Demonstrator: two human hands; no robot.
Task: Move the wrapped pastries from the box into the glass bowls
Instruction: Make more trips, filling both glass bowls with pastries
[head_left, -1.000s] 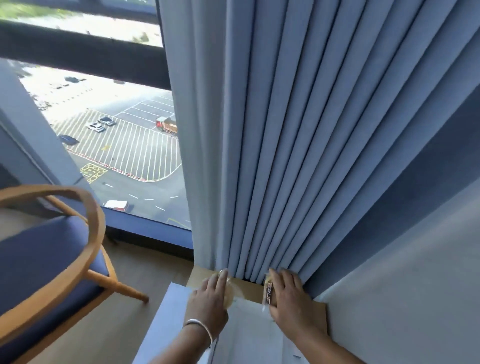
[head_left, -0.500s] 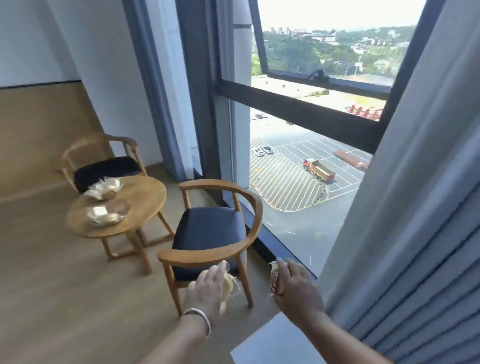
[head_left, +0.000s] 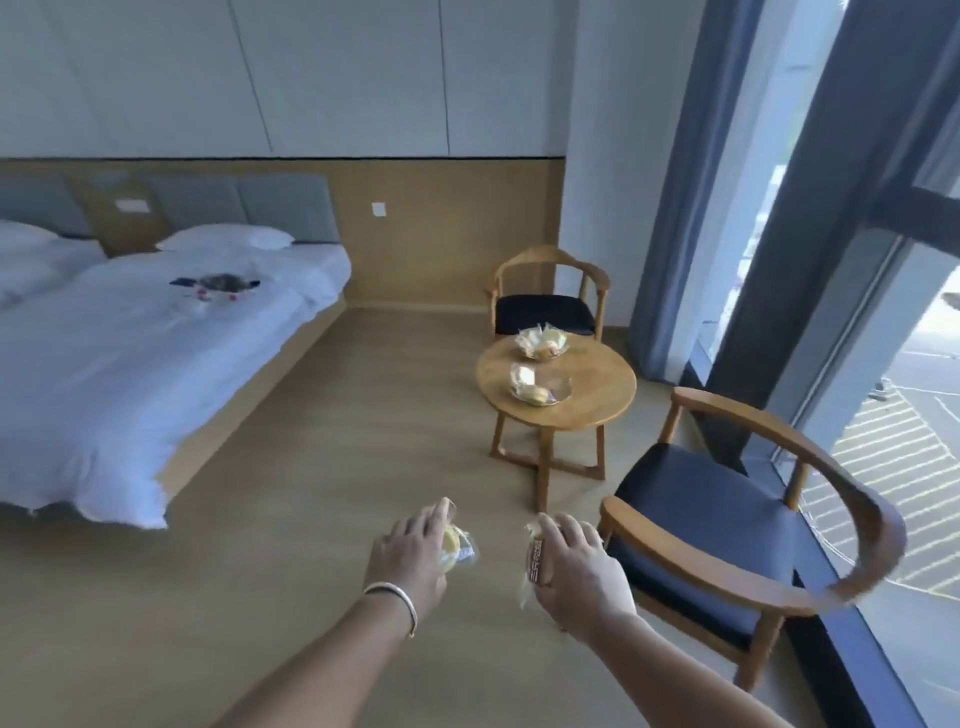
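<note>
Each hand now carries one wrapped pastry low in the frame: the left hand (head_left: 410, 553) has its grip curled round a pale round pastry (head_left: 453, 544), the right hand (head_left: 574, 564) clasps a pastry with a dark label band (head_left: 535, 560). A second ago both hands were down at the box by the curtain; since then the view has swung round to the room, and the box is out of sight. The two glass bowls (head_left: 540, 389) sit right of centre on the round wooden surface (head_left: 597, 410), both already holding pastries. The carry is probably underway. The label's print is too blurred to read.
</note>
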